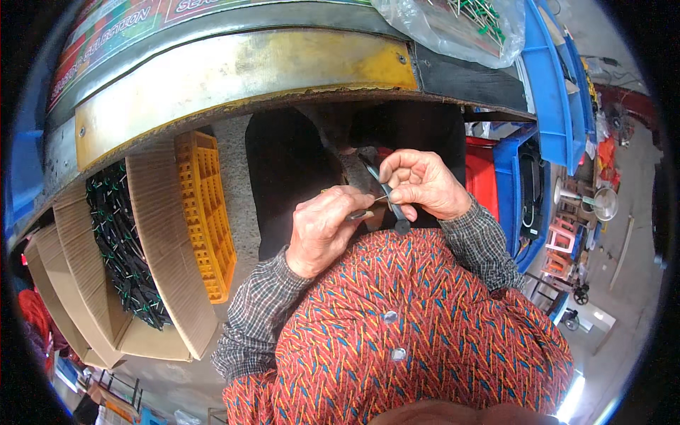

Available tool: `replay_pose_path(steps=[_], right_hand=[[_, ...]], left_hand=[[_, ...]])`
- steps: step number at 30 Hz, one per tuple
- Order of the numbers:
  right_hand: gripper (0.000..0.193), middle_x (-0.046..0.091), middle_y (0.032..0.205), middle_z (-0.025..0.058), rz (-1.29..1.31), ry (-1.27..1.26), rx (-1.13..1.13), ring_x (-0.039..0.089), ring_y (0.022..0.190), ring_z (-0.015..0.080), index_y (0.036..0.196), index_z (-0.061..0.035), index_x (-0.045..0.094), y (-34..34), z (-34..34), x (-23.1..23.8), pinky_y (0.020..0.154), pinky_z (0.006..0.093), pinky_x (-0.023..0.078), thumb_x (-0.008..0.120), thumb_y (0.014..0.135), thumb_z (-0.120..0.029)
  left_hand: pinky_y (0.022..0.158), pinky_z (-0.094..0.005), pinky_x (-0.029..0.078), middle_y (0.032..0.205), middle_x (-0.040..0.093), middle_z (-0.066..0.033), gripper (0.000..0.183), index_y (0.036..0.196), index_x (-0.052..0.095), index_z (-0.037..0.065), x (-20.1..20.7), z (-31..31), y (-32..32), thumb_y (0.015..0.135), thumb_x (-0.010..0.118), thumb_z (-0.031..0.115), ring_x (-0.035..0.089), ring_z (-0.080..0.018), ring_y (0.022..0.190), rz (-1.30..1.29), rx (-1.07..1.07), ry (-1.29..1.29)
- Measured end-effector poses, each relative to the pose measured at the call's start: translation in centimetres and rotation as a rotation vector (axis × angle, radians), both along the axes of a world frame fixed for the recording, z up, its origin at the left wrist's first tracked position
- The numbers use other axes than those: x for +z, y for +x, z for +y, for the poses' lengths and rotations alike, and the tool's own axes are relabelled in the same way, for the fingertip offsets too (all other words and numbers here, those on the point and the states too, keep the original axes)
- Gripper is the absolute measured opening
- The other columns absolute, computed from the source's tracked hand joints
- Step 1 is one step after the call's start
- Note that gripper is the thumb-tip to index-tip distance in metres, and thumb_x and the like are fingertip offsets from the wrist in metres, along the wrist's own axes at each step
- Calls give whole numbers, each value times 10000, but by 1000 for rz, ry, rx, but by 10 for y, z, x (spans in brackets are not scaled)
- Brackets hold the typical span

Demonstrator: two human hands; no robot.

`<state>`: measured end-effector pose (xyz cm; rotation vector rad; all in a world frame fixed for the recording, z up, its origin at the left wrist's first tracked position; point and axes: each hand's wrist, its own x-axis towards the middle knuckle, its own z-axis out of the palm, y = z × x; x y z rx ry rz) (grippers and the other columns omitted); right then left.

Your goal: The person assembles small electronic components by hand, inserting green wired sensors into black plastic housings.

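Note:
My right hand (423, 185) pinches a narrow dark strip with a rounded end (401, 227), which slants down in front of my lap. Close beside it, my left hand (327, 225) is closed, its fingertips almost at the strip. A small dark piece (360, 214) sticks out from under the left fingers; its kind cannot be made out. Something thin and pale (379, 198) spans the small gap between both hands, too small to name.
Left of my knees stands an open cardboard box (163, 234) of black strips with green-tipped pins (127, 248), beside a yellow plastic crate (205, 212). Ahead is the metal-edged bench (248, 67), bearing a clear bag (453, 28) of green-headed pins. Blue bins (549, 85) stand at right.

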<state>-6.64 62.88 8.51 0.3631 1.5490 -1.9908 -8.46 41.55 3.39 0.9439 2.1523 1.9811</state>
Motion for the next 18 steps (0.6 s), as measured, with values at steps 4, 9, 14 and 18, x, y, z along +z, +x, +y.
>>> replay_pose_path(steps=[4,9,14,18], right_hand=[[144,630,715,65,-5,164,3,584,510,104,942,30,621,-1,-3,6,472,206,470,608,894,-105],[195,659,751,99,74,152,43,629,555,135,964,42,637,1,1,2,524,241,522,555,929,-132],[132,661,741,100,91,168,42,632,568,123,962,33,643,1,-3,8,509,217,499,604,888,-68],[118,652,734,84,99,236,21,601,552,89,947,37,637,6,4,-2,480,204,469,627,870,-50]], left_hand=[[651,-300,524,844,660,-114,246,889,648,30,0,2,1,670,757,2,666,-241,771,-39,28,8],[689,-303,521,857,666,-113,242,899,651,22,-2,3,3,681,742,-28,664,-236,795,-101,59,25],[707,-294,513,875,671,-114,236,916,653,9,1,1,3,698,728,-43,661,-215,804,-192,71,46],[664,-258,502,867,666,-100,212,937,653,0,2,3,6,737,716,-30,643,-156,749,-282,59,57]])
